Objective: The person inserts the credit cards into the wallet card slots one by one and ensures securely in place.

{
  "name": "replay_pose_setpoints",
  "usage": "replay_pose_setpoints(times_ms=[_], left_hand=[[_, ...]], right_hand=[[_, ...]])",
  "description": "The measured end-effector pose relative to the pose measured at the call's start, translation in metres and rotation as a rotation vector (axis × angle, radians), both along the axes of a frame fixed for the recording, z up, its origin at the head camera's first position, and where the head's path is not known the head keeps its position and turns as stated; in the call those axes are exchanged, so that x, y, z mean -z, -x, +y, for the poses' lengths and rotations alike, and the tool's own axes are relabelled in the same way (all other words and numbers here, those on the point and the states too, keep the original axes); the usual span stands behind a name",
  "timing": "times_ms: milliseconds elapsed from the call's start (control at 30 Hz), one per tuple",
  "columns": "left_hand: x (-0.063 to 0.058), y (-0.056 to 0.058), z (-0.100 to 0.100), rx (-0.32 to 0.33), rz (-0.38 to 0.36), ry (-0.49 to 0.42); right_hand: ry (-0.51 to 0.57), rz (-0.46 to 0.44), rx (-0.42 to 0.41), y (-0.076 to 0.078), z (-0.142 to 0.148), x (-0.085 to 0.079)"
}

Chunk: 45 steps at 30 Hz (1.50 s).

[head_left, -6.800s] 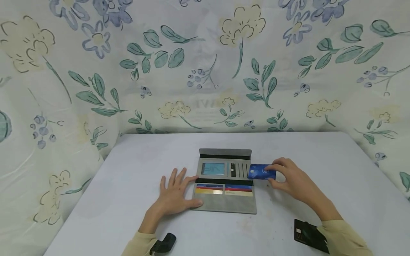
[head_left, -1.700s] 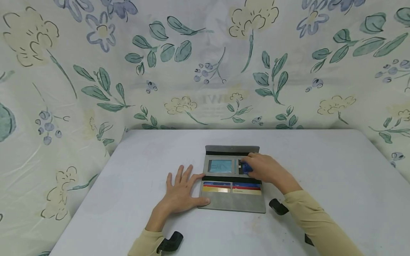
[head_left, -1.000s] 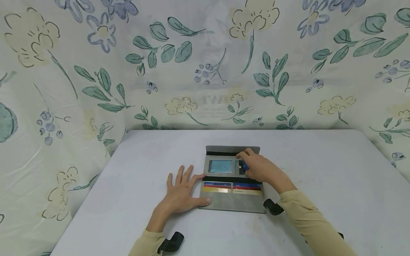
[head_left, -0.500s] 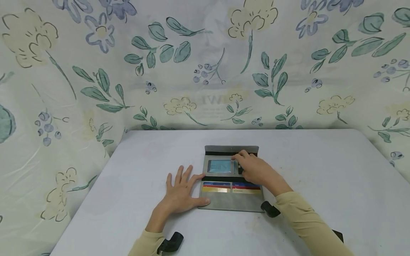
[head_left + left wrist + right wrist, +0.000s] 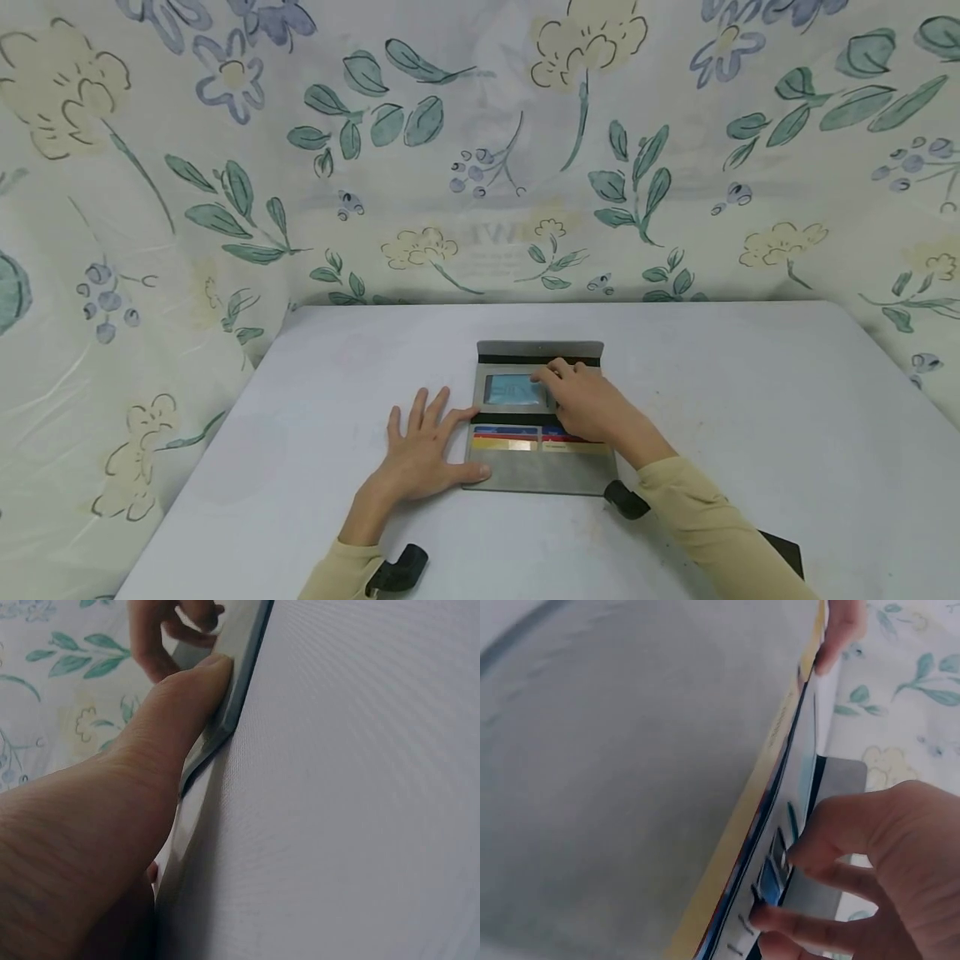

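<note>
A grey wallet point(image 5: 540, 473) lies unfolded on the table, with a clear window point(image 5: 512, 389) and several cards point(image 5: 504, 439) in its lower pockets. My left hand point(image 5: 422, 454) rests at its left side, fingers spread, thumb and index finger touching the edge. My right hand point(image 5: 588, 404) bends over the upper card slots and covers most of them in the head view. The right wrist view shows its fingers about a blue card point(image 5: 770, 881), of which a small part shows at a slot. A dark card point(image 5: 780, 847) sits in the slot beside it.
A black card point(image 5: 783, 552) lies at the right front, partly under the right sleeve point(image 5: 712, 517). Black wrist devices point(image 5: 402, 568) hang near both sleeves. Floral cloth point(image 5: 480, 150) rises behind the white table point(image 5: 360, 350).
My right hand has brought the blue card from the wallet's right side to the slots and moved further left, leaving less of it visible. My left hand has stayed at the wallet's edge.
</note>
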<state>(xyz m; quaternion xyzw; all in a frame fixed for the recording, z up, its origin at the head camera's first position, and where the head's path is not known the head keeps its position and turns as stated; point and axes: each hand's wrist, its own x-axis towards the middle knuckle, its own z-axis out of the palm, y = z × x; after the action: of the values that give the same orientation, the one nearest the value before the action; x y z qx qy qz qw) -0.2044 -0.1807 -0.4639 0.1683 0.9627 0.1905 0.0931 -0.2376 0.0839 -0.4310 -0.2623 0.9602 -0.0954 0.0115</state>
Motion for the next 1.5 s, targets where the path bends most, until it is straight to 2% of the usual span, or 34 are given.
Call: replay_pose_setpoints(times_ms=[100,367,533,667,867,1033,1400,1500], left_hand=[[0.001,0.0,0.0,0.0,-0.001,-0.005],[0.001,0.0,0.0,0.003,-0.001,-0.004],[0.0,-0.001,0.0,0.0,0.002,-0.017],[0.0,-0.001,-0.001,0.003,0.004,-0.023],[0.0,-0.001,-0.002,0.014,0.008,-0.036],[-0.001,-0.001,-0.002,0.02,0.002,-0.031],[0.001,0.001,-0.002,0.016,0.008,-0.01],[0.0,0.001,-0.002,0.017,0.01,-0.01]], right_hand=[[0.011,0.01,0.0,-0.003,0.004,0.001],[0.123,-0.088,0.018,-0.014,0.028,-0.001],[0.157,-0.151,0.059,-0.021,0.046,0.003],[0.146,-0.194,0.1,-0.029,0.056,0.002],[0.087,-0.136,0.176,-0.05,0.083,0.007],[0.058,-0.107,0.197,-0.069,0.108,0.008],[-0.041,-0.224,0.231,-0.118,0.136,0.005],[-0.04,-0.217,0.218,-0.134,0.148,0.007]])
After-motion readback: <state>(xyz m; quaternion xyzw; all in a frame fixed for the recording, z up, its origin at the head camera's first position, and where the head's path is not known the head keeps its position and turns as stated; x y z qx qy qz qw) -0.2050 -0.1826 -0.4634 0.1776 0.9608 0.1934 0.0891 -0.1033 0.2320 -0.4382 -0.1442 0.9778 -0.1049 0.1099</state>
